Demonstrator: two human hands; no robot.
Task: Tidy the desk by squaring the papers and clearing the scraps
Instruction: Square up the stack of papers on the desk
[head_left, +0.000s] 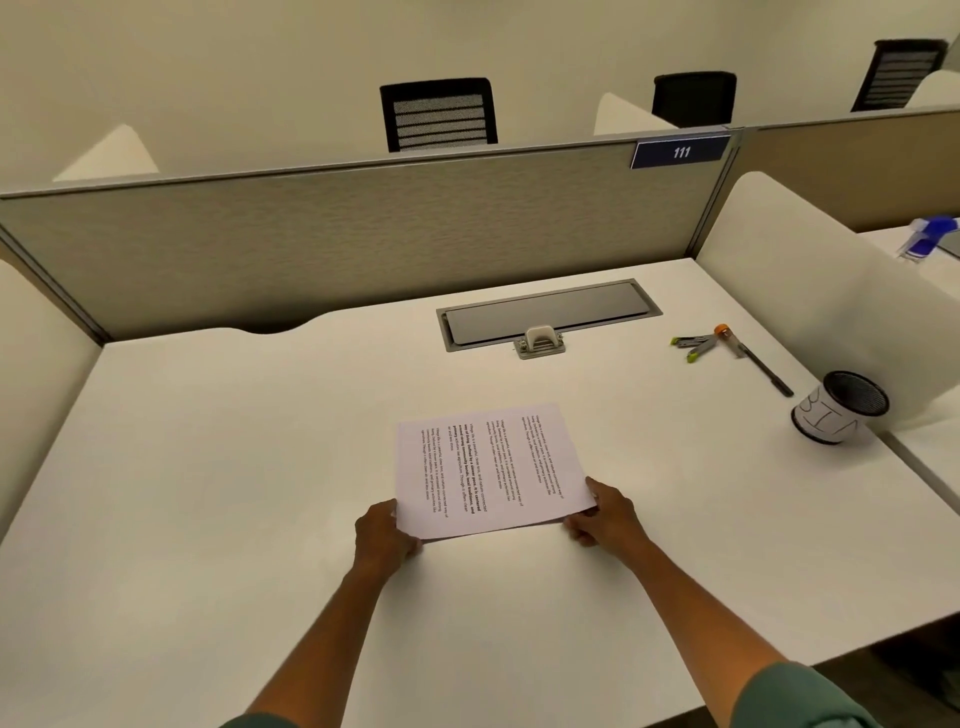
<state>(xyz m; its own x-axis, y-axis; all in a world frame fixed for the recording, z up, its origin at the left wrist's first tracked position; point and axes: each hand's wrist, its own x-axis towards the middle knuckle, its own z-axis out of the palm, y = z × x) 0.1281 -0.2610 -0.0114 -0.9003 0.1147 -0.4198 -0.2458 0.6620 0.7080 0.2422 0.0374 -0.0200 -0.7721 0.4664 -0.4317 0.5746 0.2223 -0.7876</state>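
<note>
A stack of white printed papers lies near the middle of the white desk, its text turned sideways to me. My left hand grips the stack's near left corner. My right hand holds the near right corner, thumb on top. The near edge looks slightly lifted off the desk. A small black mesh cup wrapped in white paper with handwritten letters stands at the right edge of the desk. I see no loose scraps on the desk.
A grey cable hatch with a latch is set into the desk at the back. Two green-tipped clips or markers, an orange-capped pen and a black pen lie at the back right. Partition walls enclose the desk at the back and on both sides.
</note>
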